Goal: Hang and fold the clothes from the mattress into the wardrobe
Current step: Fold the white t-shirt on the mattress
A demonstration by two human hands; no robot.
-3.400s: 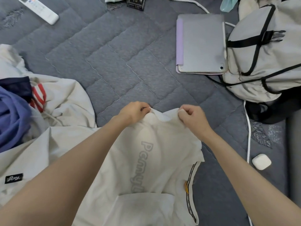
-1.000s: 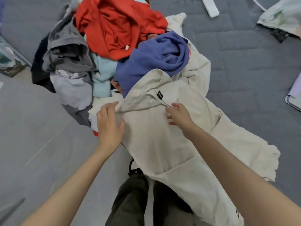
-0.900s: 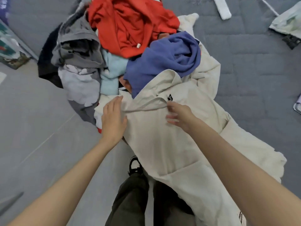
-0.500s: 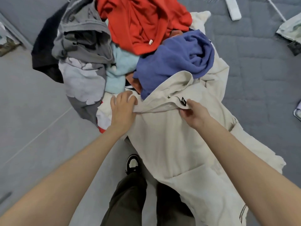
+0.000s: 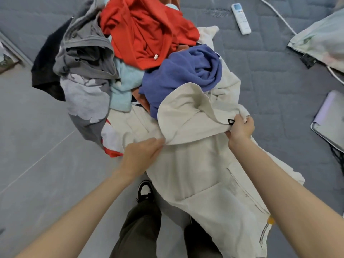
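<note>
A cream hoodie (image 5: pixel 201 170) with a front pocket hangs over the edge of the grey quilted mattress (image 5: pixel 275 86), its hood flipped up toward the pile. My left hand (image 5: pixel 143 153) grips the hood's left edge. My right hand (image 5: pixel 241 127) pinches the hood's right edge beside a small black label. Behind the hoodie lies a heap of clothes: a blue garment (image 5: pixel 184 75), a red one (image 5: pixel 147 32), a pale blue one (image 5: pixel 124 84) and a grey one (image 5: pixel 83 58).
A white remote (image 5: pixel 241 18) and a white cable (image 5: pixel 275 13) lie on the mattress at the back. A pale bag (image 5: pixel 322 40) and a tablet in a lilac cover (image 5: pixel 329 116) sit at the right. Grey floor (image 5: pixel 37 155) spreads left; my legs and shoe (image 5: pixel 145 190) stand below.
Both hands went from lying flat on the hoodie to gripping the hood's edges, and have pulled it toward me and to the right. Earlier still I held a different white shirt.
</note>
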